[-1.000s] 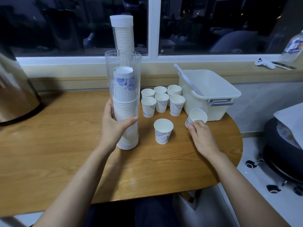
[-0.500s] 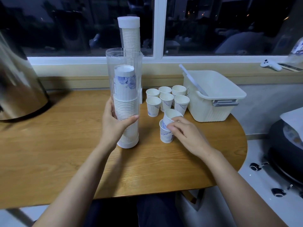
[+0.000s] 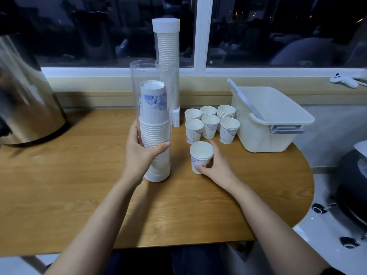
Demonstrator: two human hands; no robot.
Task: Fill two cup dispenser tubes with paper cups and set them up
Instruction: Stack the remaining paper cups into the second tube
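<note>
A clear dispenser tube (image 3: 151,76) stands upright on the wooden table (image 3: 69,185), open at the top and partly filled with a stack of paper cups (image 3: 154,124). My left hand (image 3: 142,153) grips its lower half. My right hand (image 3: 215,165) is wrapped around a small nested stack of cups (image 3: 201,155) resting on the table right of the tube. Behind stands a second tube (image 3: 168,62), capped and full of cups. Several loose cups (image 3: 210,122) cluster farther back.
A white plastic bin (image 3: 266,135) with a lid leaning inside sits at the right rear. A large steel urn (image 3: 25,104) occupies the left rear. The table's rounded edge drops off at right, above a chair base with castors (image 3: 319,208).
My right hand carried a cup from beside the bin leftward, set it into the single cup near the tube, and now holds the nested stack. The left hand stayed on the tube.
</note>
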